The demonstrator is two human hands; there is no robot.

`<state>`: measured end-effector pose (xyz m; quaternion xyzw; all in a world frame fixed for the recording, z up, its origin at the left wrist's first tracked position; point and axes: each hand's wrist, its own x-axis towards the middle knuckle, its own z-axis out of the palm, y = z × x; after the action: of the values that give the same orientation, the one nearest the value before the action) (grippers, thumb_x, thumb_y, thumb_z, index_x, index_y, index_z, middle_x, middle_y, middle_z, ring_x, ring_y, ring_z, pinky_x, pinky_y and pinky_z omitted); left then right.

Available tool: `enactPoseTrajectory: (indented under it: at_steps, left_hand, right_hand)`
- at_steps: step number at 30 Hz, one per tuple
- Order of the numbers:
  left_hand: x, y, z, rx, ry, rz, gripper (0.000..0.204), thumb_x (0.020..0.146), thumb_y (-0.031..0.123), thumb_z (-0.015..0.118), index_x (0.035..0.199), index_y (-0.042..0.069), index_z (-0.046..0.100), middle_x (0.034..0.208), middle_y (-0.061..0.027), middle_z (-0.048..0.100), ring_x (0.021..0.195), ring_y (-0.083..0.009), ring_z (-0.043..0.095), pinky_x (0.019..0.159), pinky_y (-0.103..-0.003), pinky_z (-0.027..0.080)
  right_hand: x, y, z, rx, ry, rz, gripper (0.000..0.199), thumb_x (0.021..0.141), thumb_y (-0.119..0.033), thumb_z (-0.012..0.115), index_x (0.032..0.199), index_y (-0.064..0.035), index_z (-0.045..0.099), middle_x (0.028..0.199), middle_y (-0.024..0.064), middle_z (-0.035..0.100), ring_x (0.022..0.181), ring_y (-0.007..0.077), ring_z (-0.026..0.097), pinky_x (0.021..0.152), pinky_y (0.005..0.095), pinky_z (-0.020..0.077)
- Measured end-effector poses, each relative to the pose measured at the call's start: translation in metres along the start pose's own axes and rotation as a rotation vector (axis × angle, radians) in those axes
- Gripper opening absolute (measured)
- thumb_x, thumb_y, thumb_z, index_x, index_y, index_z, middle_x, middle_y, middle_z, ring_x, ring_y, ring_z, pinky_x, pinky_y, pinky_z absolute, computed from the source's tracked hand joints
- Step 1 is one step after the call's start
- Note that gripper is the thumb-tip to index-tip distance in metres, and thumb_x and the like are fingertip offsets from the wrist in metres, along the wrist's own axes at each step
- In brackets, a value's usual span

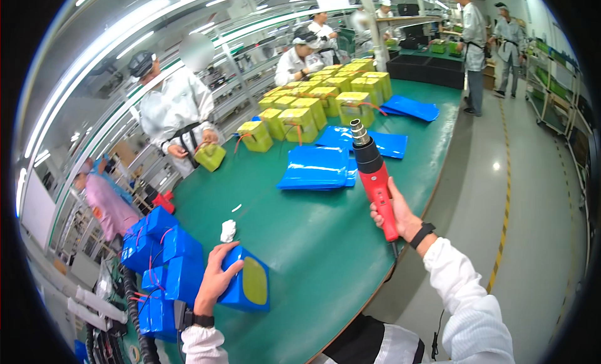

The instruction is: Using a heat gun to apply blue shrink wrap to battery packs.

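Observation:
My right hand is wrapped round the handle of a red heat gun, held above the table's right part. Its black collar and metal nozzle point up and away from me; a dark cord leaves the handle's lower end. At the near left, my left hand grips a blue-wrapped battery pack standing on the table, thumb and fingers over its top and side. An oval yellow-green area shows through the open end of the blue wrap.
Finished-looking blue packs with red wires crowd the left edge. Flat blue sleeves lie mid-table, before rows of yellow-green packs. A white scrap lies near my left hand. Across the table, a person holds a yellow-green pack.

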<state>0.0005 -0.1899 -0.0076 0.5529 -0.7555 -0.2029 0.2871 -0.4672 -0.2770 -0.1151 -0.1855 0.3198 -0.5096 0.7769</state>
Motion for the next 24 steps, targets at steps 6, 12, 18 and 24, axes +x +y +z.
enactPoseTrajectory:
  at_steps: [6,12,18,24]
  left_hand:
    - [0.0,-0.013,-0.004,-0.051,-0.033,0.062,0.06,0.082,0.018,0.074,0.138,0.009,0.056,0.135,-0.0158,0.05,0.127,-0.0317,0.046,0.111,-0.039,0.035]
    - [-0.008,-0.014,-0.003,-0.068,-0.022,0.098,0.067,0.077,0.018,0.074,0.139,0.005,0.054,0.141,-0.0161,0.047,0.133,-0.0309,0.043,0.114,-0.039,0.031]
    - [-0.011,-0.013,-0.005,0.034,-0.042,0.192,0.061,0.087,0.005,0.067,0.145,0.004,0.048,0.148,-0.0152,0.047,0.139,-0.0309,0.041,0.116,-0.036,0.03]
    - [-0.012,-0.014,-0.01,0.011,-0.061,0.215,0.064,0.085,0.005,0.067,0.146,0.004,0.047,0.151,-0.0148,0.045,0.142,-0.0307,0.038,0.117,-0.037,0.028]
  right_hand:
    - [0.014,-0.003,-0.012,0.049,-0.03,-0.043,0.081,0.082,-0.088,0.037,0.097,-0.0109,0.054,0.067,0.0042,0.055,0.06,0.0199,0.06,0.048,0.029,0.0505]
    - [0.026,-0.013,-0.018,-0.087,-0.011,-0.064,0.086,0.082,-0.089,0.033,0.095,-0.0068,0.055,0.072,0.0062,0.058,0.057,0.0158,0.059,0.047,0.0253,0.0509]
    - [-0.003,-0.012,-0.011,-0.015,-0.056,-0.136,0.07,0.092,-0.066,0.058,0.097,0.0043,0.059,0.08,0.011,0.061,0.061,0.0163,0.061,0.055,0.0228,0.0547]
    - [0.0,-0.006,-0.026,-0.007,-0.16,-0.14,0.041,0.09,-0.033,0.072,0.104,0.0023,0.057,0.086,0.0073,0.061,0.068,0.0124,0.062,0.062,0.0239,0.054]
